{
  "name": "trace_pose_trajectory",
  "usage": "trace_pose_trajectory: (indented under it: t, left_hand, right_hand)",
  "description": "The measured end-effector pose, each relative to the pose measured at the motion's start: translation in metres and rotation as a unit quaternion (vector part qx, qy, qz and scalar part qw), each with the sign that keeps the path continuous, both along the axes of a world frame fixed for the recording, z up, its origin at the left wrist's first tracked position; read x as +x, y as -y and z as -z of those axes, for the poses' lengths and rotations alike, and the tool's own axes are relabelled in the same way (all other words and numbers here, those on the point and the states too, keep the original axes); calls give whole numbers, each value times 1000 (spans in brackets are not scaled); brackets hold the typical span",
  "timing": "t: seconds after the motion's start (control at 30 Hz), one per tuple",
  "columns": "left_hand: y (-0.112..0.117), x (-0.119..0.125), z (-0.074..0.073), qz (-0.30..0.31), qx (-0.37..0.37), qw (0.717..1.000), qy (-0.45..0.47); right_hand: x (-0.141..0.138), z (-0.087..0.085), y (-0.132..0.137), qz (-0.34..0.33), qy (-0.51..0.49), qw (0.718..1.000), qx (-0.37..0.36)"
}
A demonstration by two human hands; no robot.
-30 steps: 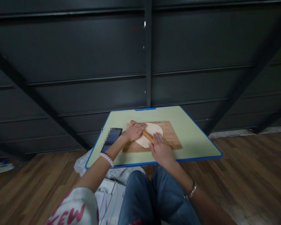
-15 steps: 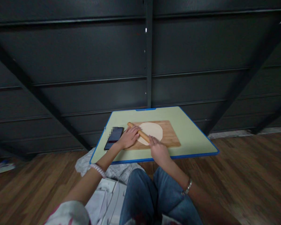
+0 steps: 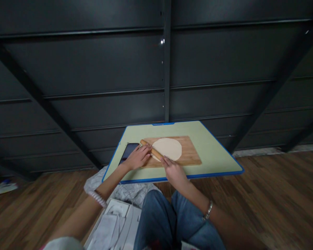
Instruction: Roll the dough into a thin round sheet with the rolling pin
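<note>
A flat round of pale dough [image 3: 167, 148] lies on a wooden board [image 3: 190, 152] on a light green table with a blue rim [image 3: 214, 152]. A wooden rolling pin [image 3: 151, 151] lies slanted across the dough's near-left edge. My left hand [image 3: 138, 157] presses flat on the pin's left part. My right hand [image 3: 173, 171] rests palm down on its right end, at the board's near edge. Both hands lie on the pin with fingers stretched out rather than wrapped around it.
A dark phone [image 3: 129, 151] lies on the table just left of my left hand. Crumpled papers and cloth [image 3: 125, 205] lie on the wooden floor under the table's near-left corner. A dark metal panelled wall [image 3: 164, 69] stands behind the table. My blue jeans knee [image 3: 161, 215] is below the table.
Both hands have drawn the rolling pin back toward me and to the left, from the middle of the dough to its near-left edge, uncovering most of the round.
</note>
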State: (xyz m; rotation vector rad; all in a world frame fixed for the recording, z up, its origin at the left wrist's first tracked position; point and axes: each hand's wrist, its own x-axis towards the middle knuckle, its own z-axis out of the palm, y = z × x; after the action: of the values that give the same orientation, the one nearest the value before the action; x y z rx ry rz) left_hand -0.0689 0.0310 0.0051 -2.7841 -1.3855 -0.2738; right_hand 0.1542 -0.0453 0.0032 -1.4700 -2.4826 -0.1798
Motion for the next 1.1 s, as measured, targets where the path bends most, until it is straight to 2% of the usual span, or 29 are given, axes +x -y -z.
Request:
trace_pose_trajectory:
  t: [0.17, 0.3, 0.4, 0.6, 0.77, 0.9, 1.0, 1.1]
  left_hand:
    - [2, 7, 2, -1, 13, 1000, 11]
    - [6, 9, 4, -3, 42, 999, 20]
    - [10, 6, 4, -6, 56, 998, 7]
    - [26, 2, -1, -32, 85, 996, -16]
    - [42, 16, -3, -78, 97, 992, -12]
    - [42, 28, -3, -92, 109, 990, -15]
    - [40, 31, -2, -90, 111, 990, -14]
    - [41, 36, 2, -89, 106, 990, -8]
  right_hand:
    - [5, 1, -5, 4, -16, 1000, 3]
    - [-3, 8, -2, 33, 6, 999, 41]
    - [-8, 11, 2, 33, 22, 998, 42]
    - [-14, 14, 6, 9, 52, 997, 60]
    - [-12, 7, 5, -12, 34, 999, 40]
    - [7, -9, -4, -51, -4, 999, -11]
    - [32, -22, -15, -65, -15, 997, -30]
    - [61, -25, -25, -70, -19, 996, -49]
